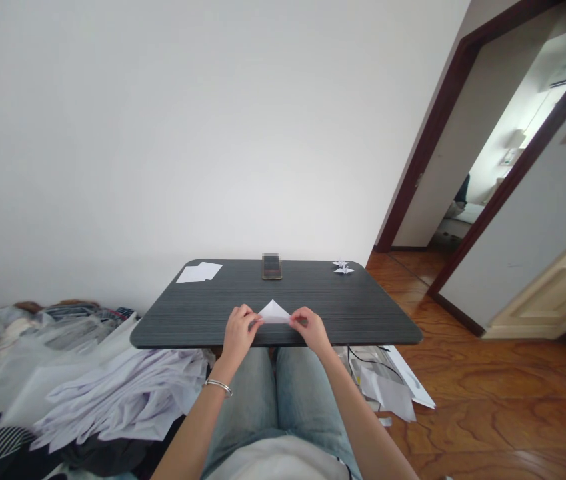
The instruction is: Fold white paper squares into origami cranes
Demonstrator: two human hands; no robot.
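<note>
A white sheet of paper folded into a triangle (275, 313) is near the front edge of the dark table (243, 290), its peak pointing away from me. My left hand (241, 328) pinches the triangle's left corner between thumb and fingers. At the right corner, my right hand (309, 327) grips the paper the same way. White paper sheets (199, 272) lie at the table's back left. Folded white paper cranes (343, 268) sit at the back right.
A phone (271, 267) is at the table's back middle, by the white wall (243, 133). Piled clothes and bags (113, 393) fill the floor on the left. Papers and a dark cable (383, 373) are below the table's right side. A doorway (443, 147) opens on the right.
</note>
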